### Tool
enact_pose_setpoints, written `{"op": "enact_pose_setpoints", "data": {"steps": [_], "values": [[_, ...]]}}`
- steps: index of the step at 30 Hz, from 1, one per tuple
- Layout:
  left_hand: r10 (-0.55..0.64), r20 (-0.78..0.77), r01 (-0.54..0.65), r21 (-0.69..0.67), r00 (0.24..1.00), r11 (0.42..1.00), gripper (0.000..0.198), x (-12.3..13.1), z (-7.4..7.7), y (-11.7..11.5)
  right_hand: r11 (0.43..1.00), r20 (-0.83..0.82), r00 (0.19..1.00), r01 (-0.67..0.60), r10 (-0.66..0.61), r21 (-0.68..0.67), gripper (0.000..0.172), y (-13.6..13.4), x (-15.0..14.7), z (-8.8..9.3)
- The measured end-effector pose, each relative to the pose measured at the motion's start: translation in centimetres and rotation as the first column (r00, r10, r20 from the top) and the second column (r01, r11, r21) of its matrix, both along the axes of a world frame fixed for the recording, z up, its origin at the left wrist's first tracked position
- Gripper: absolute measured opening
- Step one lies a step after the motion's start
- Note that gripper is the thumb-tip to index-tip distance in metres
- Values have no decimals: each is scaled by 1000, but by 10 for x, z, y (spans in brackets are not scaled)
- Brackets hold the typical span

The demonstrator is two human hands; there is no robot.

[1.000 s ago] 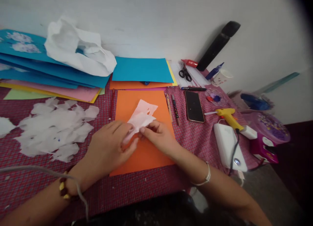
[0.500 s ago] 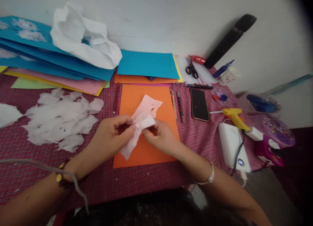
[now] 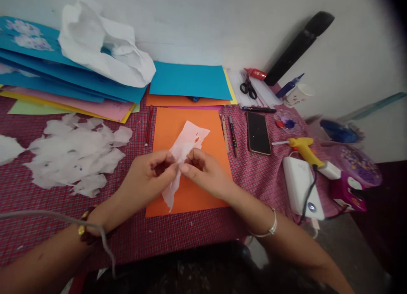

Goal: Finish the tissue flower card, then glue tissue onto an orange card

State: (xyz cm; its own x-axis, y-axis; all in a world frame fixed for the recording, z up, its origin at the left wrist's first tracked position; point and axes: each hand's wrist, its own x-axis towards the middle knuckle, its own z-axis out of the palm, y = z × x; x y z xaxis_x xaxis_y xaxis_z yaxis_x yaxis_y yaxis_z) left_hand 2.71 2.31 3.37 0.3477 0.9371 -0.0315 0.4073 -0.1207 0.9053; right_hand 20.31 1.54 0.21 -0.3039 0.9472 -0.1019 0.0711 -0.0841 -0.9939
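Note:
A strip of thin white tissue paper (image 3: 190, 135) with ragged holes near its upper right end lies slantwise above an orange sheet (image 3: 210, 198). My left hand (image 3: 151, 171) pinches its left edge between thumb and fingers. From the other side my right hand (image 3: 205, 171) pinches the same paper, its fingertips close to the left ones. The paper's lower end hangs below the two hands, and its middle is partly hidden by the fingers. A heap of torn tissue pieces (image 3: 76, 152) lies to the left of my left hand.
Blue sheets (image 3: 190, 79) and crumpled white paper (image 3: 104, 48) sit at the back. To the right are a marker (image 3: 233, 137), a phone (image 3: 258, 133), scissors (image 3: 248, 88), a yellow glue gun (image 3: 302, 149) and a white power bank (image 3: 302, 188). A cable (image 3: 63, 217) crosses my left forearm.
My right hand has shifted its grip inward, closer to my left fingertips. The folded flap of tissue that stood up between the hands no longer shows.

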Motion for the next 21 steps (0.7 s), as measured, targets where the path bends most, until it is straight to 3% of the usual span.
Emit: {"op": "enact_pose_setpoints", "data": {"steps": [3,6,9,12,14,16,17,19,21], "values": [[-19,57,22,-49,998,999,18,-1,-5,1,1000,-25,1000,-5,4,-22,35,2,-2,-8],[70,175,-50,-117,982,992,14,-8,-13,6,1000,0,1000,28,-28,-10,23,6,1,-13],[167,254,-135,-141,953,981,14,-15,-22,12,990,97,987,123,-129,64,16,9,6,-14],[145,234,-118,-125,961,985,12,-14,-24,13,973,147,969,178,-199,150,13,9,9,-13],[103,154,-94,-65,983,993,7,-11,-22,9,967,167,961,192,-220,170,12,8,8,-13],[69,60,-78,160,996,984,7,-9,-18,5,966,189,955,201,-230,164,12,7,7,-12],[54,6,-53,338,999,940,13,-9,-16,3,967,198,952,203,-232,155,11,6,7,-12],[8,-126,79,668,992,740,27,-12,-12,0,970,208,951,205,-229,133,8,7,7,-12],[-35,-296,267,797,955,541,41,-16,-12,-1,973,209,952,203,-223,113,6,8,8,-12]]}}
